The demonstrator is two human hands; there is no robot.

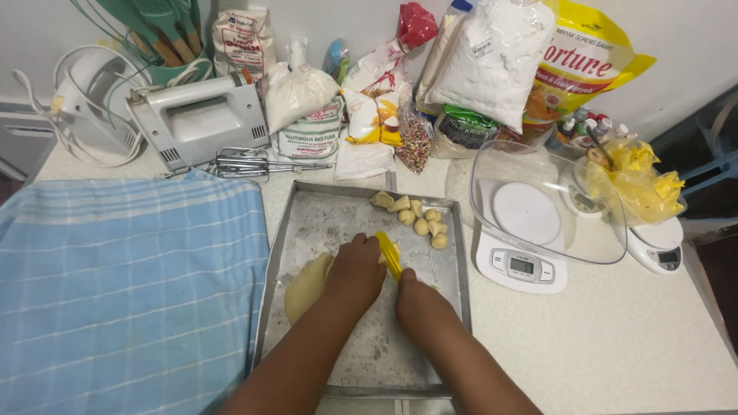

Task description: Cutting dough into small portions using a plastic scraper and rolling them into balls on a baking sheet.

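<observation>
Both our hands work close together in the floured baking tray [453,230], the left hand [355,270] pinning the dough lump [307,286] while the right hand [415,301] clamps the yellow scraper [390,253], so we judge short, straight cuts would keep the pieces [419,215] even.

— How is the light looking where you are working?

— You are getting soft, even light from above; the pale surface [615,338] is reading bright without burning out. Your forearms are throwing only faint shadows onto the metal tray [307,223].

— Any glare bothering you?

— The clear scale bowl [500,165] is catching mild reflections, and the plastic flour bags [492,54] are shining a little.

— And sharpness?

— The centre is staying crisp. The wide lens is bending the edges, so the blue cloth [115,292] is curving outward, and the right-hand corners are falling into darkness.
</observation>
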